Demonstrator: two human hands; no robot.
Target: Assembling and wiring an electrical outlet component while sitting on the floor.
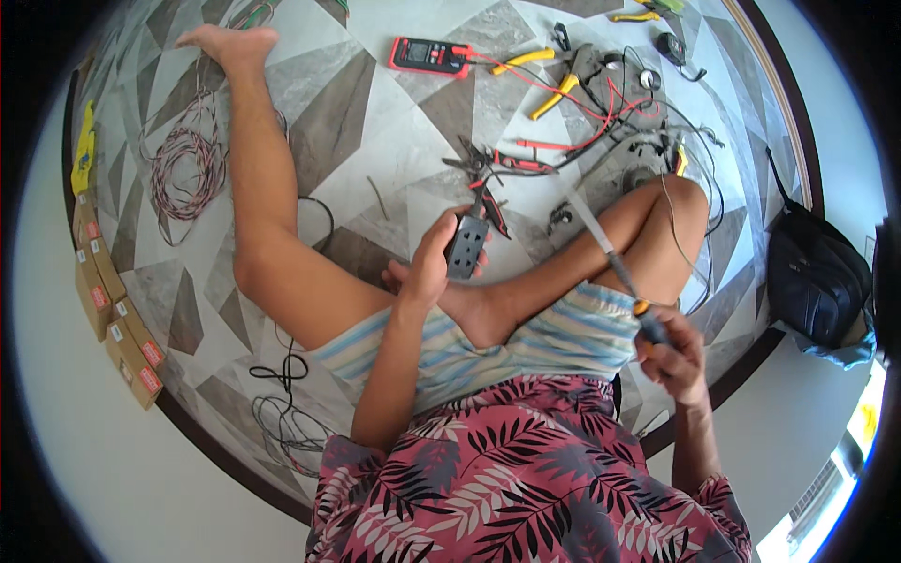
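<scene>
A small black power strip (466, 247) with socket holes is gripped in my left hand (434, 258), its face turned up and its far end pointing toward the pliers. My right hand (672, 354) is closed round the black and orange handle of a long-shafted screwdriver (601, 235). The shaft slants up and left over my bent leg, and its tip is apart from the power strip. Just beyond the strip lie red-and-black pliers (474, 161), partly over other red-handled tools. A red test probe (554, 145) rests on the floor nearby.
A red multimeter (430, 56) lies at the far middle. Yellow-handled cutters (561, 94) and tangled cables (648, 122) spread to its right. Coiled wire (188, 174) and cardboard boxes (131, 347) are at left. A black bag (818, 277) stands at right.
</scene>
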